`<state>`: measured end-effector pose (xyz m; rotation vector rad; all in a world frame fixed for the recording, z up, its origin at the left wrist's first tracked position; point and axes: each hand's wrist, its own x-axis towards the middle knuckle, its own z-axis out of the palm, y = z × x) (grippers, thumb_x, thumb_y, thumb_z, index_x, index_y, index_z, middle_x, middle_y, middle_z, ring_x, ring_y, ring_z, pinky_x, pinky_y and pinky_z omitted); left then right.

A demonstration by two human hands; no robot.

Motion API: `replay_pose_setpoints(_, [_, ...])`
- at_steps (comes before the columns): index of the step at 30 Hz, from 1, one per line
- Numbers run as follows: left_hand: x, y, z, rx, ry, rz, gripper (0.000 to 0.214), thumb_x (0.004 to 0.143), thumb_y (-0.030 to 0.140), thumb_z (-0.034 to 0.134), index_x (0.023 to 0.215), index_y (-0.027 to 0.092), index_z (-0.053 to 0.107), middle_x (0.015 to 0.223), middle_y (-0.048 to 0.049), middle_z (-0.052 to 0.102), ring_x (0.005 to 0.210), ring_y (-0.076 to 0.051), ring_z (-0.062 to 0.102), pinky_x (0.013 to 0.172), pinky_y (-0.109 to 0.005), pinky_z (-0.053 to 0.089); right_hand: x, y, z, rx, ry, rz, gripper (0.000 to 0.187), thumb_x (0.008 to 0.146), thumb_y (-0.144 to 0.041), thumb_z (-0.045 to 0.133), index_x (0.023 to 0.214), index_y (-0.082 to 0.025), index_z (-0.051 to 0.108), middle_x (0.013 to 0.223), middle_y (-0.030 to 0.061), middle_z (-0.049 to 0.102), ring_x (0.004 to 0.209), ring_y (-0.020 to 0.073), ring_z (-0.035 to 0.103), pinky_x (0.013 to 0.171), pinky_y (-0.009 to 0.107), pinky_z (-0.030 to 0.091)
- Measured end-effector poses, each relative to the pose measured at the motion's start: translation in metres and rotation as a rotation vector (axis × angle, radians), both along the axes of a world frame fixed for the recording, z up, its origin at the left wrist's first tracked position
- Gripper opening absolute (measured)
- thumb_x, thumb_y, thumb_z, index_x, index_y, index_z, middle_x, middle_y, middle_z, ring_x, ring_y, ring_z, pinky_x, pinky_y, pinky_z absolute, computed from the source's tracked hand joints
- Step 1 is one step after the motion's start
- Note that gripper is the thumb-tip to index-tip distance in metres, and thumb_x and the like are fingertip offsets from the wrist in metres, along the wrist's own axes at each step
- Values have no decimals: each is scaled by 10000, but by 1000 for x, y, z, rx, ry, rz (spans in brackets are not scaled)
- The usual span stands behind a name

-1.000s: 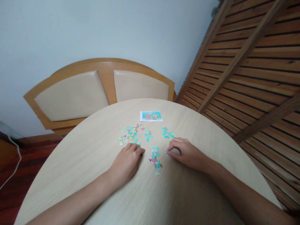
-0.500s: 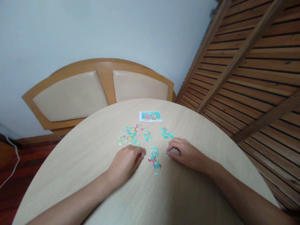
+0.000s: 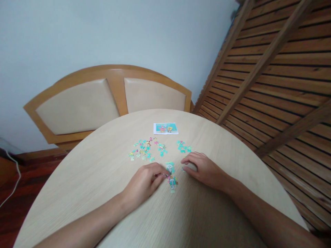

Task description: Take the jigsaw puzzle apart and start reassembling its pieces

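Note:
A joined strip of jigsaw puzzle (image 3: 172, 186) with a cartoon figure lies on the table in front of me. My left hand (image 3: 146, 179) is closed in a pinch at the strip's left edge, on a puzzle piece (image 3: 167, 175) that its fingertips partly cover. To the right of the strip, my right hand (image 3: 207, 170) rests with thumb and forefinger apart. A small loose piece (image 3: 182, 168) lies by the right thumb's tip; its picture is too small to make out.
Loose puzzle pieces lie in a spread (image 3: 142, 148) at the left, a small group (image 3: 161, 148) in the middle and another (image 3: 183, 147) at the right. Behind them is a picture card (image 3: 166, 128). A padded bench (image 3: 119, 89) stands beyond the round table (image 3: 116, 131).
My left hand has moved right, from beside the strip onto its left edge, where it pinches a piece. The right thumb and forefinger have parted from the small piece.

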<state>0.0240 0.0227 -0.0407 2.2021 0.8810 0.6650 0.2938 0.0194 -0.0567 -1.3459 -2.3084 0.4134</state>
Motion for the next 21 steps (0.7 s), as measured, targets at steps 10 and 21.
replay_pose_setpoints(10, [11,-5,-17,-321,-208,95,152,905,297,620,925,167,697,748,-18,707,661,-130,633,619,-231,488,-38,-20,0,111,203,172,117,961,-291,600,1039,-211,633,914,43,718,873,191,648,837,351,448])
replay_pose_setpoints(21, [8,16,-17,-185,-175,216,202,901,350,616,878,157,671,722,-18,677,631,-134,594,590,-242,467,-40,-13,-6,84,257,102,52,903,-179,617,947,-206,628,892,24,710,851,173,638,815,323,450])
